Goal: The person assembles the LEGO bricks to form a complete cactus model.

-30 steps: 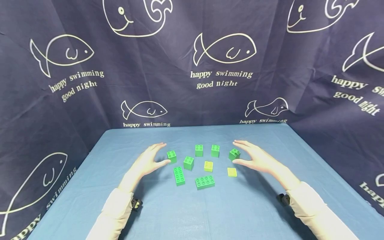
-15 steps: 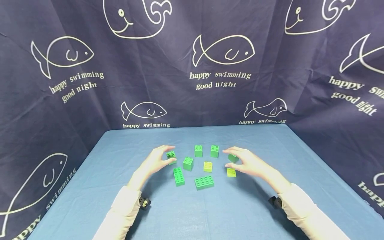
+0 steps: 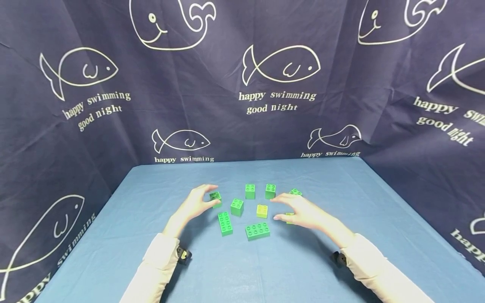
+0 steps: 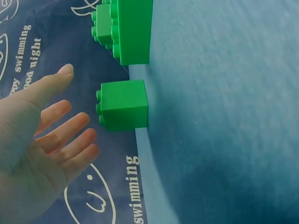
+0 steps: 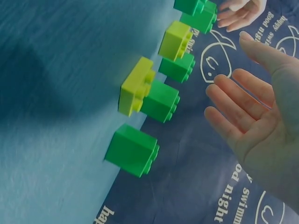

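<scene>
My left hand [image 3: 193, 205] hovers with relaxed fingers beside a square green building brick [image 3: 215, 199]. In the left wrist view, a gap shows between that hand [image 4: 42, 140] and the nearest green brick [image 4: 124, 105]. Over the right side of the group hangs my right hand [image 3: 303, 211], also holding nothing. It partly covers a thin yellow brick [image 3: 289, 219] and a green brick [image 3: 296, 192]. A thicker yellow brick [image 3: 262, 211] stands just left of its fingertips. The right wrist view shows that hand [image 5: 257, 116] apart from the thin yellow brick [image 5: 135, 86].
Between the hands stand more square green bricks [image 3: 237, 207]. Two long green bricks, one upright in view [image 3: 225, 223] and one lying crosswise [image 3: 257, 230], are nearer the front. A blue cloth [image 3: 235, 269] covers the table; a dark fish-print curtain [image 3: 227, 105] surrounds it.
Both hands have come inward, the right one farther left across the thin yellow brick. The left hand moved right, then stayed almost still. The bricks keep their places.
</scene>
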A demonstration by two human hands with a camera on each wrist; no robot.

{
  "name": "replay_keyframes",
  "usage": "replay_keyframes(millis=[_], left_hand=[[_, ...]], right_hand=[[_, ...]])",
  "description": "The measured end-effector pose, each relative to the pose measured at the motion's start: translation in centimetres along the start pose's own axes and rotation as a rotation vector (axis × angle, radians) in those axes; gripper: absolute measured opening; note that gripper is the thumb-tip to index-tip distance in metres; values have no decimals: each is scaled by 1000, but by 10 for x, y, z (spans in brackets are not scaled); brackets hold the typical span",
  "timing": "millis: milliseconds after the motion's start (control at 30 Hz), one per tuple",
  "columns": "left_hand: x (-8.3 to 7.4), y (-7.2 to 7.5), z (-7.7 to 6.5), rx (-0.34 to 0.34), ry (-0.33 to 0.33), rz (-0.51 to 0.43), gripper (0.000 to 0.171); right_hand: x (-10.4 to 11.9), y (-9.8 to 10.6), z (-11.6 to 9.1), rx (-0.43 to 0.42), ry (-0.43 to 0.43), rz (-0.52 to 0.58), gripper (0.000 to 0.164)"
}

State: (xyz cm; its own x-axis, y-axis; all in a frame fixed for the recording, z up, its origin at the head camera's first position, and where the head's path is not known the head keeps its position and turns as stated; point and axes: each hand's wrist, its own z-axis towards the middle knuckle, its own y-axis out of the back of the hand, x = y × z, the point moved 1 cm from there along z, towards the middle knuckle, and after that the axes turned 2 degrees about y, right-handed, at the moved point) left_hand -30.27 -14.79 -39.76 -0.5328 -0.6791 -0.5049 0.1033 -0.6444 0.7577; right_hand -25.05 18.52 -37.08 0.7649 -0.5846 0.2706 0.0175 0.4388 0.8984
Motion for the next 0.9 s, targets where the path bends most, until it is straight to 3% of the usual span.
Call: replay_keyframes(millis=[533, 767, 900], left_hand=[[12, -8, -1, 59, 119, -71, 49], [18, -9, -3, 88, 134, -55, 50], [21, -8, -2, 98, 155, -36, 47]], right_hand=[[10, -21, 7, 84, 61, 60, 41], [10, -28, 9, 107, 105, 82, 39], [11, -30, 9, 137, 77, 71, 42]])
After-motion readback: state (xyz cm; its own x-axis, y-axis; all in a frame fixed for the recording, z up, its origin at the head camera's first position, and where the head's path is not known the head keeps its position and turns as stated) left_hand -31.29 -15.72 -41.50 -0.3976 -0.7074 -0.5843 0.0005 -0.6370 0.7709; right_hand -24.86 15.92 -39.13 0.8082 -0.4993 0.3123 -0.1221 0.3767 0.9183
